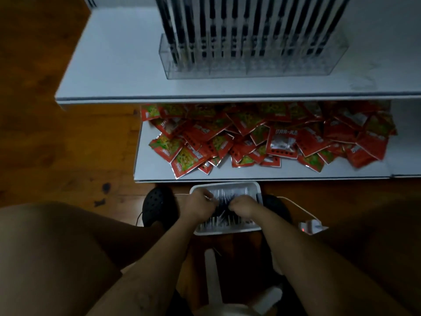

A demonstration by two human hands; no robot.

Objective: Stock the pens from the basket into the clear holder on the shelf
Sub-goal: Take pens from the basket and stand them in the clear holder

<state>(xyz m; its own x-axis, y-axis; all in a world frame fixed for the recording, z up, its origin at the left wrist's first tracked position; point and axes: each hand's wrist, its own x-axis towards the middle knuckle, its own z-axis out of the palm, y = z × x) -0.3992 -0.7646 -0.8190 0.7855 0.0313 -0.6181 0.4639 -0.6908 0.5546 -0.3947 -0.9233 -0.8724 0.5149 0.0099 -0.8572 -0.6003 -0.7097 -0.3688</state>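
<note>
A white basket (250, 185) sits on the wooden floor between my feet, filled with packaged black pens (224, 197). My left hand (199, 207) and my right hand (245, 207) are both down inside it, fingers curled around pens in the pile. On the upper white shelf (118, 71) stands the clear holder (252, 67), holding several upright pen packs (248, 28) in a row.
The lower shelf (155, 166) carries a heap of red snack packets (262, 135). Black shoes (159, 204) flank the basket. A white charger with a cable (311, 226) lies on the floor at right. A white stool leg (213, 277) is beneath me.
</note>
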